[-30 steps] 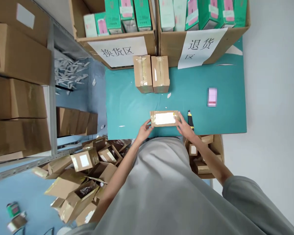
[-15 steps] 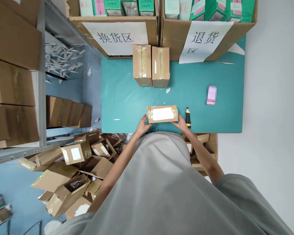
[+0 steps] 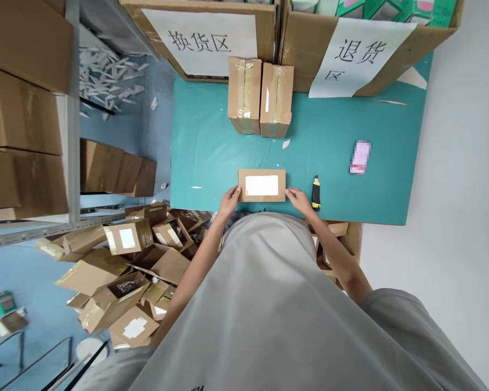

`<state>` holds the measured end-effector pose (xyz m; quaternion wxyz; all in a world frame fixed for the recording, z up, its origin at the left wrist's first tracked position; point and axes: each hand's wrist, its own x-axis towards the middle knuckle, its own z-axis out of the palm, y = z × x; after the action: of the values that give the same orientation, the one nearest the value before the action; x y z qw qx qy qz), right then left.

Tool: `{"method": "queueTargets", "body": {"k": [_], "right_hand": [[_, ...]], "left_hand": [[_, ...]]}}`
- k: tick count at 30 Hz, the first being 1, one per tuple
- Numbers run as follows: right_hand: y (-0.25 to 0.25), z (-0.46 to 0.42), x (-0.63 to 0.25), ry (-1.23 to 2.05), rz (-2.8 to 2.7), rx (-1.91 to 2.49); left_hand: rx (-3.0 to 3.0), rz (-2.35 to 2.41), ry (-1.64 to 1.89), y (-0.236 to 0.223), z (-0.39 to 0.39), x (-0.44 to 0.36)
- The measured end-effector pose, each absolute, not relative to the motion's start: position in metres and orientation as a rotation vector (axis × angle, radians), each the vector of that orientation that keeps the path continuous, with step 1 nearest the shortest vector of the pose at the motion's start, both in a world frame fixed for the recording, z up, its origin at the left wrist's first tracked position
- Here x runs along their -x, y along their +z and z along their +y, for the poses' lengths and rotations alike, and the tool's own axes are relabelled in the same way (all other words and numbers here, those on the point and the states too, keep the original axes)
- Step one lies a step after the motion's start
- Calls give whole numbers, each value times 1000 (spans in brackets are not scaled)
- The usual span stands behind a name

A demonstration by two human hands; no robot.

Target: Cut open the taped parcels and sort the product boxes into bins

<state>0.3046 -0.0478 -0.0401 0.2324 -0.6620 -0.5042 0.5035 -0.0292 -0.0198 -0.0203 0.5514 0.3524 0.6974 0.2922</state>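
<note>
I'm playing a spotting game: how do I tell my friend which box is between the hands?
Find the big teal table, then its edge by the grey shirt. There, between the left hand and right hand, is a brown box. Unlike the two taped boxes farther back, it shows a big white label.

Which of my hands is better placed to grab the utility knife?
Your right hand looks better placed. It is at the right end of the cardboard box, and the utility knife lies just to its right. Your left hand is at the box's left end, farther away.
</note>
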Motion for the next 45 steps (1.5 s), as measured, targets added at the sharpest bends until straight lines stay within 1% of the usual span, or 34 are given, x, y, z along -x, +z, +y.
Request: {"method": "queueTargets", "body": {"k": [4, 8, 10, 15, 20, 24, 29, 37, 42, 45], "right_hand": [[-46, -67, -313, 1434, -1286, 1843], [-47, -80, -308, 1554, -1227, 1817], [-45, -80, -302, 1551, -1257, 1777], [-29, -62, -292, 1392, -1281, 1728], [-3, -34, -299, 1151, -1290, 1740], [7, -24, -305, 1111, -1318, 1765], [-10, -29, -298, 1185, -1273, 1801], [-40, -43, -310, 1326, -1213, 1847], [-47, -49, -304, 1490, -1259, 1801], [-45, -49, -300, 1470, -1275, 1788]], "left_hand": [[-618, 1704, 600, -20, -38, 38], [-728, 1719, 569, -18, -49, 37], [-784, 1712, 579, -18, -50, 34], [-863, 1718, 667, -10, -43, 30], [-1017, 1666, 861, 16, -29, 34], [-1053, 1668, 865, 27, -24, 34], [-947, 1728, 805, 11, -27, 32], [-837, 1664, 775, -23, -38, 39], [-839, 1653, 673, -32, -46, 30], [-897, 1655, 720, -31, -46, 28]]}}
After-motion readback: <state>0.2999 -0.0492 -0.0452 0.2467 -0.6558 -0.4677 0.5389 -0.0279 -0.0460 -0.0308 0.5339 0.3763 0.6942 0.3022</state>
